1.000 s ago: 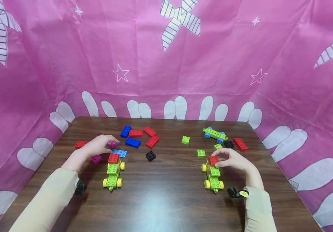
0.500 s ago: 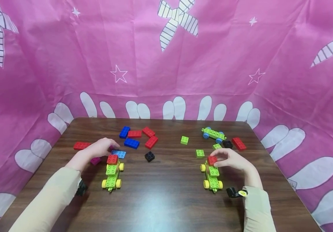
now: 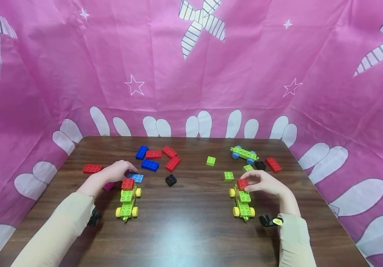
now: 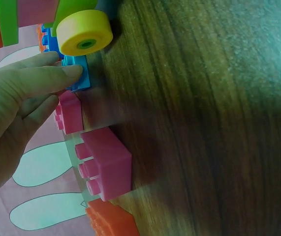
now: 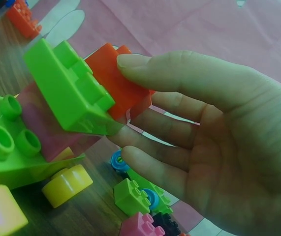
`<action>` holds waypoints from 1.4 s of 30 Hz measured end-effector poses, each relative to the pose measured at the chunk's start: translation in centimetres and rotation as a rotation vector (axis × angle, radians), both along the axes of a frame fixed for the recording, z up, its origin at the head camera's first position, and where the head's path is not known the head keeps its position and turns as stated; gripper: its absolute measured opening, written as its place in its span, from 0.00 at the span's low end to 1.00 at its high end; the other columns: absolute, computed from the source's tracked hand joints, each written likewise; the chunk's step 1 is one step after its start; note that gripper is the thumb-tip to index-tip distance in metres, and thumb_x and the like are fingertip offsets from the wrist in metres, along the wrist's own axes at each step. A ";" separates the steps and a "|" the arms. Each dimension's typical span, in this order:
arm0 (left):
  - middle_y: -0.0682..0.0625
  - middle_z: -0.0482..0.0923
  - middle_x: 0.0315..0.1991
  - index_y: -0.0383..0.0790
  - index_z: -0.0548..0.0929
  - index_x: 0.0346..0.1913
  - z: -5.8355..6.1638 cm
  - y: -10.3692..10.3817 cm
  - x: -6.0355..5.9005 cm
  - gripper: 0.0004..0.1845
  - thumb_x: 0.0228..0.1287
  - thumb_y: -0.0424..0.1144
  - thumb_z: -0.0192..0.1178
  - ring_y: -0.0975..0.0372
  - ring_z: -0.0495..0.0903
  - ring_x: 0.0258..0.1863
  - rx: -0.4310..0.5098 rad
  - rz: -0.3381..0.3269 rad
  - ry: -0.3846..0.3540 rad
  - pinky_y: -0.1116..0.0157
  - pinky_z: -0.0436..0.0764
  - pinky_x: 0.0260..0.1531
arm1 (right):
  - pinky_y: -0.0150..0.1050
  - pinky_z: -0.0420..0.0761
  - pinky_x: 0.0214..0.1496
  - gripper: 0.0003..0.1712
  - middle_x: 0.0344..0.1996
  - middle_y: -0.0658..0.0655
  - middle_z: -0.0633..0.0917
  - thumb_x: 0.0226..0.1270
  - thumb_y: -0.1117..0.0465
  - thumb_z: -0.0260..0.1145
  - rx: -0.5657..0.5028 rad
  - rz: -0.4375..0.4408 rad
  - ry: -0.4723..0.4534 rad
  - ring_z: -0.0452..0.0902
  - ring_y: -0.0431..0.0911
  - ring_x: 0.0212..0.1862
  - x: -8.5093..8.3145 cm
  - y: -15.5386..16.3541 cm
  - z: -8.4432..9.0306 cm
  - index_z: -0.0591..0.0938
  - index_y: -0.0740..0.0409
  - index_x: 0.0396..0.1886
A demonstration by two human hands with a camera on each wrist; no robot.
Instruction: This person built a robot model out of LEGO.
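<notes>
Covering dark wood table [image 3: 185,230], pink sheeting [image 3: 191,74] surrounds hands: right [image 3: 267,184] pinching red brick [image 3: 243,184], left [image 3: 111,172] relaxed.

1. The head view looks forward and down from above the table [image 3: 191,230], taking in both sleeves, both toy cars and the pink backdrop [image 3: 191,74].
2. The left wrist view sits low and very close, rolled sideways, facing the left hand [image 4: 17,108] and a yellow wheel [image 4: 85,32].
3. The right wrist view is as close, facing the right hand [image 5: 219,132] on the red brick [image 5: 118,86], which also shows in the head view.
</notes>
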State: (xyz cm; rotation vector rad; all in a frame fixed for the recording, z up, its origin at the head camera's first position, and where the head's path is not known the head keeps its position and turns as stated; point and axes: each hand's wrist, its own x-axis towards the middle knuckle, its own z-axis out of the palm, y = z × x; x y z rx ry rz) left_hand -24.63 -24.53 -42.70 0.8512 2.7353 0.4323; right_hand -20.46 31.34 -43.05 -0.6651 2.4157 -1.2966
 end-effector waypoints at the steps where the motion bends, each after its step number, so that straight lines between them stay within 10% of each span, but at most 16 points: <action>1: 0.41 0.85 0.47 0.35 0.86 0.50 -0.1 0.0 0.0 0.17 0.55 0.24 0.67 0.47 0.82 0.51 -0.003 0.004 -0.004 0.48 0.79 0.53 | 0.33 0.82 0.46 0.18 0.41 0.53 0.85 0.60 0.62 0.71 0.005 0.001 0.002 0.80 0.37 0.43 0.0 0.0 0.0 0.80 0.62 0.49; 26: 0.39 0.84 0.48 0.32 0.84 0.51 -0.5 -0.3 -0.1 0.18 0.55 0.25 0.67 0.45 0.81 0.51 0.026 0.048 0.002 0.47 0.80 0.53 | 0.33 0.79 0.47 0.18 0.42 0.55 0.85 0.59 0.60 0.72 0.032 -0.012 0.015 0.77 0.38 0.43 -0.1 0.0 -0.2 0.81 0.58 0.49; 35: 0.37 0.84 0.48 0.30 0.83 0.52 1.2 -1.1 -0.3 0.21 0.53 0.30 0.71 0.47 0.82 0.48 0.100 0.079 0.091 0.48 0.81 0.50 | 0.32 0.80 0.53 0.26 0.54 0.64 0.81 0.60 0.59 0.71 0.039 -0.059 0.014 0.79 0.41 0.54 0.4 -0.2 0.6 0.77 0.63 0.57; 42: 0.36 0.84 0.48 0.30 0.82 0.54 3.7 -1.1 0.5 0.22 0.55 0.30 0.70 0.49 0.81 0.45 0.175 0.128 0.136 0.48 0.82 0.48 | 0.54 0.78 0.58 0.27 0.54 0.62 0.82 0.60 0.56 0.72 0.092 -0.106 0.171 0.78 0.50 0.56 1.1 -1.2 2.3 0.78 0.60 0.58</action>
